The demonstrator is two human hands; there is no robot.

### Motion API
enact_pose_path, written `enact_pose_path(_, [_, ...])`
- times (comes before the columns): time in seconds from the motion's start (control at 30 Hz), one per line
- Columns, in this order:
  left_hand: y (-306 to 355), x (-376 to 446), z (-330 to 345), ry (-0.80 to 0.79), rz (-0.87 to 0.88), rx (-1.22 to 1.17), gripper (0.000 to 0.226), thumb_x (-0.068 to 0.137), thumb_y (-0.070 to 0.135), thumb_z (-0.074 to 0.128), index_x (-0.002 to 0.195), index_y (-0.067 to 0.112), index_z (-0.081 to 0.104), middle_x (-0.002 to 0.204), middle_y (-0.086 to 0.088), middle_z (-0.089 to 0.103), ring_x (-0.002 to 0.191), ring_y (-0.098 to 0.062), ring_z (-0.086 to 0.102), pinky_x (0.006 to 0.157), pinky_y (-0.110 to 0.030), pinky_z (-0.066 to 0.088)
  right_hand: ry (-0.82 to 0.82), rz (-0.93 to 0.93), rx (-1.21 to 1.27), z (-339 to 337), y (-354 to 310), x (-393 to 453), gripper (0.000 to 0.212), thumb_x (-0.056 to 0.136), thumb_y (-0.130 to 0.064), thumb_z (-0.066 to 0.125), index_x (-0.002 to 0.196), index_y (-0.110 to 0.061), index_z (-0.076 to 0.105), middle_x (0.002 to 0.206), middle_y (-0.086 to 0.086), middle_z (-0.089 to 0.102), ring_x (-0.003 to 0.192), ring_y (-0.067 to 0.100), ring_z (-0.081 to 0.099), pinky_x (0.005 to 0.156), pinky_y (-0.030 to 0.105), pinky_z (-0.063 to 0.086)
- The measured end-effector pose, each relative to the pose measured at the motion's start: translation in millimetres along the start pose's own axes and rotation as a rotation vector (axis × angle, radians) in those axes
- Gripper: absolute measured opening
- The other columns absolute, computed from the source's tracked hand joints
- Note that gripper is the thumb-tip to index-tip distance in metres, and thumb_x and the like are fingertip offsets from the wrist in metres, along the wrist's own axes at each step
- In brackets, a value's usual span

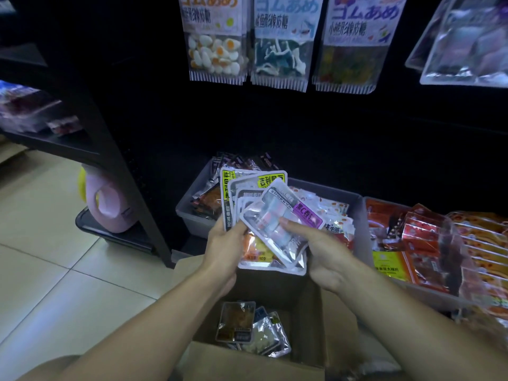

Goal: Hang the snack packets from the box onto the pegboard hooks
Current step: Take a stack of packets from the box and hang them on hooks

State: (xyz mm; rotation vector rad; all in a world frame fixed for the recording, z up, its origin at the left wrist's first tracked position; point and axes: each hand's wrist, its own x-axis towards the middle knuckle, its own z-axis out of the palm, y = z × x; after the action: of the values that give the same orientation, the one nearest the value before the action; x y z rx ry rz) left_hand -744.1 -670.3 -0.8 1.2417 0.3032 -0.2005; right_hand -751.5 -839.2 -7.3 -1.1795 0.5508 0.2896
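My left hand [224, 244] grips a fanned stack of snack packets [247, 191] by its lower left edge. My right hand [316, 250] pinches the front packet [277, 215], a clear one with a purple label, thumb on top. Both hands hover over an open cardboard box [310, 320] on the floor. Several more packets [253, 329] lie at the box's bottom. Three gummy packets [280, 42] hang on the dark pegboard [275, 127] above; the hooks are out of view.
Grey bins [192, 213] of snacks stand behind the box, and a bin of red and orange packets [428, 243] sits to the right. A pink jug [110, 204] rests on a black shelf base at left. Clear packets [464, 39] hang at upper right. Tiled floor lies left.
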Motion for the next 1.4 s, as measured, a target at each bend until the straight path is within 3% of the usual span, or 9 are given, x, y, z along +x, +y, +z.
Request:
enact_pose_path(0.2, [5,-5,10,-0.082,0.035,0.122,0.020,0.106,0.023,0.063,0.121,0.029,0.075,0.107,0.001,0.083,0.100,-0.022,0.081,0.093,-0.045,0.063,-0.033,-0.099,0.066,-1,6,-18,0.056,0.072,-0.020,0.085,0.124,-0.005,0.071,0.110,0.017,0.079,0.099,0.036,0.077,0.098,0.060,0.057])
enact_pose_path(0.4, [6,-7,18,-0.164,0.112,0.270,0.041,0.084,0.044,0.085,0.121,0.037,0.071,0.109,0.014,0.081,0.103,-0.012,0.078,0.092,-0.038,0.060,-0.015,-0.143,0.104,-12,1,-22,0.045,0.083,-0.018,0.079,0.125,-0.004,0.071,0.112,0.019,0.078,0.100,0.036,0.076,0.098,0.063,0.055])
enact_pose_path(0.57, [2,-7,36,-0.248,0.137,0.223,0.063,0.074,-0.001,0.092,0.125,0.024,0.066,0.113,0.003,0.082,0.102,-0.016,0.079,0.074,-0.027,0.063,0.026,-0.275,0.122,-26,-14,-16,0.041,0.089,-0.015,0.076,0.129,-0.005,0.069,0.119,0.020,0.075,0.111,0.041,0.072,0.099,0.073,0.050])
enact_pose_path(0.83, [25,-18,66,-0.286,0.215,0.232,0.056,0.085,-0.002,0.083,0.121,0.035,0.061,0.100,0.015,0.082,0.086,-0.006,0.080,0.058,-0.016,0.058,0.206,-0.496,0.105,-53,-65,-40,0.037,0.080,-0.004,0.085,0.115,-0.004,0.072,0.101,0.014,0.080,0.085,0.035,0.078,0.075,0.047,0.064])
enact_pose_path(0.9, [32,-21,77,-0.301,0.221,0.280,0.063,0.084,0.008,0.087,0.121,0.048,0.056,0.102,0.022,0.081,0.090,-0.003,0.079,0.064,-0.018,0.059,0.272,-0.569,0.088,-69,-86,-53,0.040,0.076,-0.008,0.089,0.112,-0.010,0.073,0.102,0.010,0.081,0.095,0.033,0.078,0.093,0.055,0.060])
enact_pose_path(1.03, [55,-41,109,-0.342,0.230,0.413,0.100,0.065,0.051,0.097,0.143,0.063,0.037,0.141,0.018,0.067,0.119,-0.014,0.072,0.104,-0.046,0.057,0.355,-0.748,0.040,-93,-141,-87,0.030,0.080,-0.006,0.087,0.105,-0.013,0.072,0.096,0.003,0.081,0.091,0.024,0.079,0.082,0.038,0.063])
enact_pose_path(1.13, [64,-53,129,-0.383,0.283,0.393,0.071,0.081,0.029,0.093,0.129,0.056,0.048,0.124,0.013,0.076,0.100,-0.008,0.078,0.083,-0.030,0.062,0.417,-0.900,0.036,-103,-185,-113,0.021,0.085,-0.012,0.085,0.101,-0.017,0.071,0.098,0.002,0.080,0.095,0.022,0.077,0.088,0.035,0.061])
enact_pose_path(1.2, [65,-58,142,-0.405,0.293,0.359,0.064,0.083,0.014,0.090,0.117,0.055,0.053,0.118,0.007,0.080,0.096,-0.014,0.081,0.082,-0.036,0.064,0.446,-0.958,0.037,-106,-213,-125,0.017,0.088,-0.019,0.083,0.101,-0.019,0.071,0.100,-0.002,0.080,0.097,0.017,0.076,0.085,0.026,0.058])
enact_pose_path(1.4, [70,-90,177,-0.419,0.280,0.269,0.057,0.088,0.003,0.083,0.124,0.040,0.058,0.104,0.014,0.082,0.089,-0.011,0.081,0.063,-0.018,0.061,0.456,-0.945,0.053,-107,-261,-125,0.012,0.091,-0.026,0.081,0.098,-0.021,0.072,0.099,-0.005,0.078,0.093,0.011,0.072,0.082,0.024,0.051])
